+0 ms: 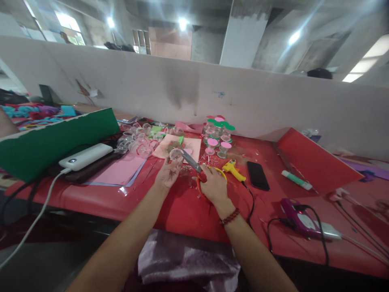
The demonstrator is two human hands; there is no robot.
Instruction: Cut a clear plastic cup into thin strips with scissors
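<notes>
A clear plastic cup [175, 154] is held up by its side in the fingertips of the left hand [168, 173], above the near edge of a pale pink sheet [195, 150] on the red counter [185, 217]. A pair of scissors [191, 161] is gripped by the right hand [214, 184], which is closed around the handles. The blade tips are directed at the cup's rim; whether contact is made cannot be told. A beaded bracelet [229, 217] is worn on the right wrist.

Behind and to the left of the sheet, a heap of clear plastic cups [136, 142] is noted, some edged in pink or red. To the sheet's right, clear pieces topped with pink and green discs [225, 145] are stood together, several stacked. Small scraps are scattered between these and the scissors.

A yellow glue gun [233, 170] is laid just beside the right hand, with a black smartphone [258, 175] next to it. Farther right, a green-and-white tube [296, 180] and a purple-and-white power strip [306, 224] with cables plugged in are found. On the left, pink paper [117, 172] is placed near a white power bank [86, 157].
</notes>
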